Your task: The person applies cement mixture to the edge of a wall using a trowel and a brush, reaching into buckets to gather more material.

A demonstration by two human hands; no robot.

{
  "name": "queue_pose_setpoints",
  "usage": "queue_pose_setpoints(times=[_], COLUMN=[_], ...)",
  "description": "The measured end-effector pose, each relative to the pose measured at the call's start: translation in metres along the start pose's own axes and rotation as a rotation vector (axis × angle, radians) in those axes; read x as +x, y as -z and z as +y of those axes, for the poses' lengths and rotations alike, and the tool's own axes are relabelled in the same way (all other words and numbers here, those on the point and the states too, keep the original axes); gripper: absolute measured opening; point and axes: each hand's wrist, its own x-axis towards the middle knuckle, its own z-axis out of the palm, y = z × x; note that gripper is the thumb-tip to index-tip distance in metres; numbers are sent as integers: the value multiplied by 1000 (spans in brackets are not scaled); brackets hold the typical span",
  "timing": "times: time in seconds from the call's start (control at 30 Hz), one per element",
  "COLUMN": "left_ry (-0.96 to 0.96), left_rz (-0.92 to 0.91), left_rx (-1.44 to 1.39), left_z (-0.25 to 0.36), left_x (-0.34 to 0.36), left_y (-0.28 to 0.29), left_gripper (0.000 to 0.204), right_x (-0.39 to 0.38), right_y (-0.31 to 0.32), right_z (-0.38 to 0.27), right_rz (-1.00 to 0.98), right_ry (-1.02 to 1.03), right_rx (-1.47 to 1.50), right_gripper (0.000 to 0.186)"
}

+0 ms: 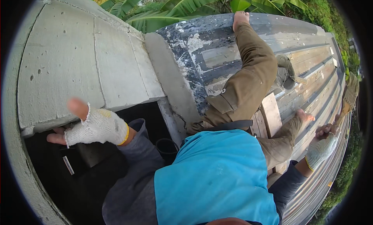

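The right grip (323, 142), in a fingerless knit glove, is clenched around a worn flat brush (350, 93) near the ribbed roofing's (311, 79) right edge. The left grip (99, 126), likewise gloved, meets a concrete slab's (60, 69) lower edge; whether it clasps, I cannot tell. A bucket (286, 81) rests between the legs (252, 65).

Outdoor site, ribbed metal roof (318, 79) as landmark. Roof surface worn, pale splotches at its left end. Left of roof: grey concrete panels (62, 65), pitted, thin seams. Between roof and panels: smooth mortar band (167, 65). Lower left of roof: dark opening (97, 182), interior mostly lost in shadow. Past roof's top edge: broad green leaves (190, 7). Beyond its right edge: dense greenery (330, 17). Daylight.
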Motion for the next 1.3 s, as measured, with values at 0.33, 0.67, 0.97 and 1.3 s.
queue_pose_setpoints(times=[0.33, 0.67, 0.97, 1.3], left_ry=[-14, -103, -54, -47], left_rz=[-104, -107, -107, -104], left_rx=[-353, -386, -353, -406], left_z=[10, 3, 6, 1], left_x=[-11, -11, -14, -12], left_y=[-68, -67, -69, -67], left_gripper=[120, 103, 103, 108], right_x=[-20, -36, -42, -92], right_y=[-241, -225, -231, -189], right_z=[0, -11, 23, 23], right_rz=[-473, -226, -660, -958], right_ry=[256, 174, 239, 6], right_rx=[-578, -166, -692, -863], right_gripper=[30, 46, 34, 15])
